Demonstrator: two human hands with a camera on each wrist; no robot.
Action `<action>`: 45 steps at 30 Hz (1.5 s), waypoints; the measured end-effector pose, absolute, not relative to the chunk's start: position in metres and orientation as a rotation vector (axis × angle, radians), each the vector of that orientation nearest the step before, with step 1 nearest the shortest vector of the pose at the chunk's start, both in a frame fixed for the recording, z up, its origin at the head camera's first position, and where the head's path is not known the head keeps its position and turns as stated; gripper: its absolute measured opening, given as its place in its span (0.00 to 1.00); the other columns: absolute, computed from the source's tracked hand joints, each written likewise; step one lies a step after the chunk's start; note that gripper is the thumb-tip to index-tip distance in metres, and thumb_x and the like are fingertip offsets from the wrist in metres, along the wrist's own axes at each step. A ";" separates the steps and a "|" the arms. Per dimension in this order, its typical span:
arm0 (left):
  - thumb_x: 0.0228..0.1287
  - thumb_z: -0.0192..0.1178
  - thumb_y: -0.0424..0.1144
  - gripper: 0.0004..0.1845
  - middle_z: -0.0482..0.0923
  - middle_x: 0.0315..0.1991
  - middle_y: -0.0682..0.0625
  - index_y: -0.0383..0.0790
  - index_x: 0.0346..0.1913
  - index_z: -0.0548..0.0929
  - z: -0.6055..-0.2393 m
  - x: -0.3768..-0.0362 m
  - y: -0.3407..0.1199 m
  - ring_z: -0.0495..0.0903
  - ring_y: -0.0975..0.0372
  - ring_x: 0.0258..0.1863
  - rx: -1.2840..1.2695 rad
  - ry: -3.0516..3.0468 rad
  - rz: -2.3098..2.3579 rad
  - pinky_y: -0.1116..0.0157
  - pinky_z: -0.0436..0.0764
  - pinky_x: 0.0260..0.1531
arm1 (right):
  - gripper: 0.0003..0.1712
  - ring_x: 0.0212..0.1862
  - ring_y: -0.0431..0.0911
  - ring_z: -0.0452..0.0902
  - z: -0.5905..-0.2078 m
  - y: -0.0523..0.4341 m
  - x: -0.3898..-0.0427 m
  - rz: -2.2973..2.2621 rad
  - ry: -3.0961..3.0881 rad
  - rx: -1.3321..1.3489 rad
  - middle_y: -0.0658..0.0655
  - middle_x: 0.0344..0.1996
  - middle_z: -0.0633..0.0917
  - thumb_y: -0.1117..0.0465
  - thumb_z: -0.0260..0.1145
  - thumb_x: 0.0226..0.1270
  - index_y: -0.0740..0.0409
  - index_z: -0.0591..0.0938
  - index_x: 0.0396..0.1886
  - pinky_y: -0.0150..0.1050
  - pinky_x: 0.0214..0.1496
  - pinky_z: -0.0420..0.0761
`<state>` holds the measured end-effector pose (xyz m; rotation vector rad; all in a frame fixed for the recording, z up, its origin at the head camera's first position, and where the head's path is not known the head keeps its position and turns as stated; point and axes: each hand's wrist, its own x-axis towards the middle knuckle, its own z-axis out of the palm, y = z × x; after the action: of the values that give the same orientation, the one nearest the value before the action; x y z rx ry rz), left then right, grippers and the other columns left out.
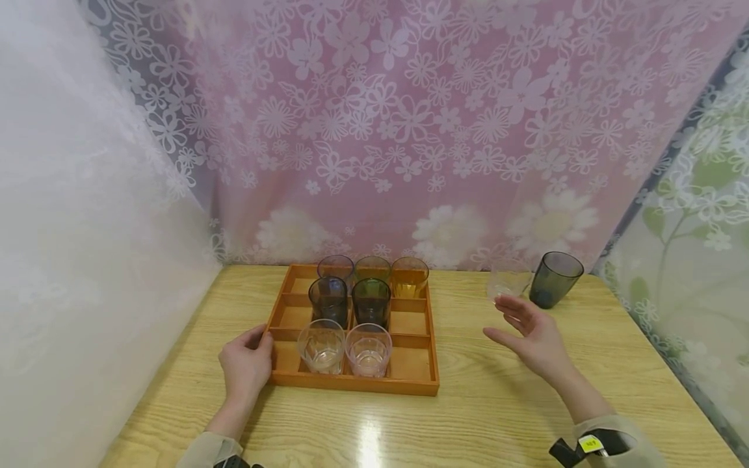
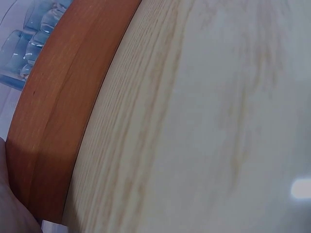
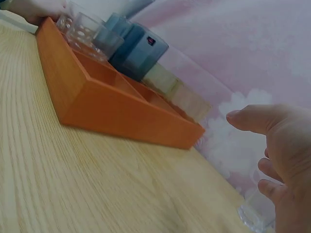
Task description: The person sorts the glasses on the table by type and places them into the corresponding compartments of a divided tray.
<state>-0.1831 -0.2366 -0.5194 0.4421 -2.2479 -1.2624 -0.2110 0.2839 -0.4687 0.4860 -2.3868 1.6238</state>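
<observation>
My left hand holds the left wall of a compartmented wooden tray near its front corner, with the thumb by the rim. In the tray's front row stand a clear glass and a pale pink glass. Behind them are a dark grey glass and a dark green one. A bluish glass, a light green glass and an amber glass fill the back row. To the right, my right hand hovers with spread fingers, holding nothing, just in front of another clear glass.
A dark grey-blue glass leans at the back right of the wooden table, beside the clear one. The right column's middle and front compartments hold no glass. A pink flowered curtain hangs behind, and a white sheet at the left.
</observation>
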 end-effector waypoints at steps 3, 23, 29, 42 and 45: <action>0.70 0.66 0.33 0.12 0.90 0.43 0.40 0.33 0.51 0.92 -0.519 -0.183 -0.236 0.88 0.50 0.46 0.446 -2.251 -1.260 0.78 0.74 0.38 | 0.37 0.65 0.39 0.77 -0.472 0.290 -0.211 1.595 -2.392 0.450 0.53 0.63 0.80 0.70 0.78 0.64 0.72 0.73 0.71 0.29 0.64 0.75; 0.70 0.66 0.32 0.11 0.90 0.42 0.39 0.32 0.51 0.92 -0.521 -0.185 -0.238 0.88 0.50 0.43 0.439 -2.240 -1.277 0.83 0.71 0.35 | 0.47 0.72 0.68 0.67 -0.489 0.311 -0.234 1.453 -2.465 -0.017 0.73 0.71 0.72 0.55 0.78 0.69 0.73 0.66 0.77 0.53 0.72 0.70; 0.71 0.66 0.32 0.11 0.90 0.42 0.38 0.32 0.51 0.92 -0.519 -0.183 -0.239 0.88 0.49 0.44 0.429 -2.242 -1.276 0.85 0.70 0.34 | 0.51 0.75 0.67 0.64 -0.496 0.316 -0.250 1.475 -2.475 -0.094 0.74 0.74 0.68 0.55 0.78 0.68 0.73 0.61 0.79 0.59 0.73 0.67; 0.69 0.66 0.30 0.11 0.90 0.41 0.38 0.31 0.49 0.92 -0.518 -0.185 -0.238 0.89 0.48 0.42 0.417 -2.219 -1.276 0.85 0.70 0.34 | 0.61 0.80 0.68 0.52 -0.504 0.310 -0.285 1.635 -2.487 -0.131 0.77 0.80 0.55 0.57 0.78 0.69 0.71 0.46 0.85 0.59 0.78 0.58; 0.69 0.66 0.30 0.11 0.90 0.41 0.38 0.30 0.49 0.92 -0.518 -0.185 -0.238 0.89 0.48 0.42 0.417 -2.213 -1.284 0.85 0.71 0.34 | 0.60 0.80 0.66 0.53 -0.506 0.309 -0.292 1.673 -2.465 -0.177 0.75 0.80 0.56 0.55 0.78 0.69 0.70 0.48 0.84 0.57 0.78 0.59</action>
<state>-0.1854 -0.2383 -0.5183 0.4171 -2.2134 -1.2840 -0.2919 0.3087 -0.5063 -0.1773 -2.4652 1.6726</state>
